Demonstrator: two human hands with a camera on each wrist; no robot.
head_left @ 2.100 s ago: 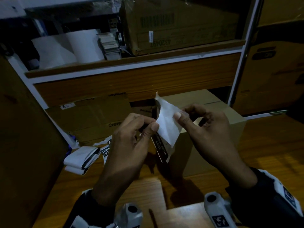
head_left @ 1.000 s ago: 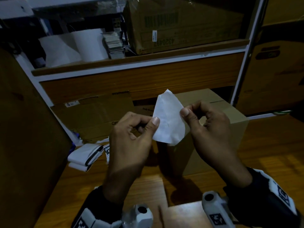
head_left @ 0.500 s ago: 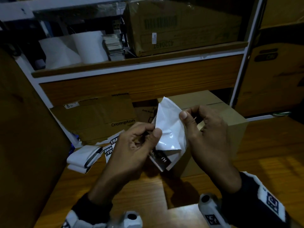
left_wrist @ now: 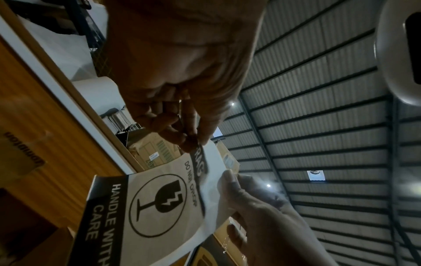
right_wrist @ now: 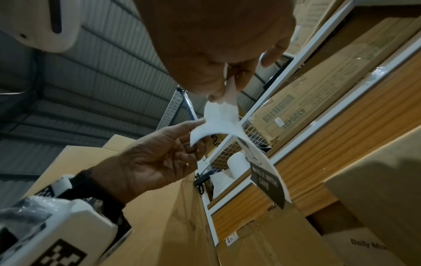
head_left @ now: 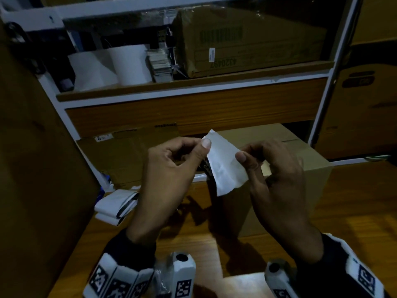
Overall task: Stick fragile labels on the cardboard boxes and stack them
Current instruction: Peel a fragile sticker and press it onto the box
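Beneath warehouse shelving, left hand [head_left: 169,168] and right hand [head_left: 272,175] are pinching a fragile label [head_left: 223,166]; cardboard box [head_left: 311,160] is waiting just beyond, nearer the right.

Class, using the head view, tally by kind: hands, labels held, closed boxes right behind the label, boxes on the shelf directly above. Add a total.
Hands: 2 (left hand, right hand)
Held label: 1
Closed box behind it: 1
Box on shelf: 1
Total: 5

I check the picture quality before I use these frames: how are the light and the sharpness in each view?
Head view: dim, label the brightest thing, glare patch on the table. Left wrist view: label print sharp, left hand close and soft. Right wrist view: dim, straight lines bent, right hand blurred.
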